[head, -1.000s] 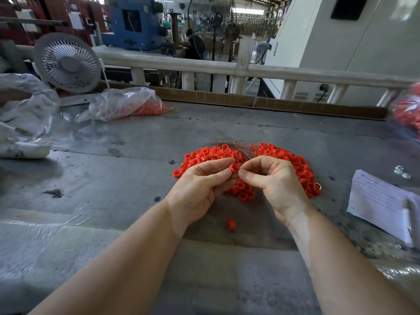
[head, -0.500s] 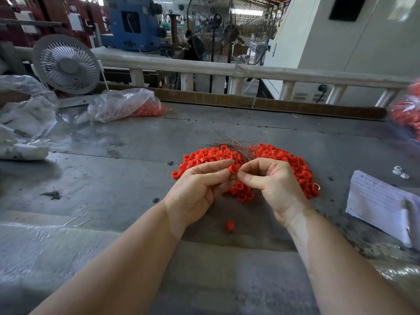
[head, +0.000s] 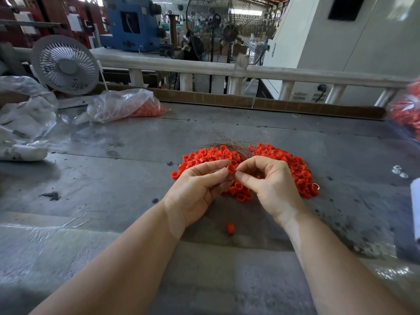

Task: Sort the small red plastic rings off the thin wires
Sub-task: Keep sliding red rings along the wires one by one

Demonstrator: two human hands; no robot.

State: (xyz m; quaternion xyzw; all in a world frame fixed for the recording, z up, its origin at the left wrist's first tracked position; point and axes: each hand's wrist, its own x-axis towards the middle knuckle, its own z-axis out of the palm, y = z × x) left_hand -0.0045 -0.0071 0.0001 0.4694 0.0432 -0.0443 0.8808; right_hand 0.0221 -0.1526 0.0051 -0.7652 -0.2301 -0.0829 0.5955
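Pinching red ring (head: 231,169), both hands' fingers (head: 213,172)

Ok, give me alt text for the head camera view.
Two bare hands, left and right, pinch one red ring between them above a heap of rings and thin wires on a grey table; one stray ring lies nearer.

Rings (head: 284,164) are bright red, one big pile of them on a dull grey table (head: 113,178) with dark smudges and specks. One stray ring (head: 230,228) near the edge, same red. Wires (head: 231,145) look thin and brownish-grey. Clear bag (head: 122,105) on the left shows paler orange-red bits inside. Desk fan (head: 65,64) is light grey with a spoked grille. Railing (head: 204,67) is off-white, the machine (head: 133,23) behind it is blue, and the paper (head: 415,210) at the right is white.
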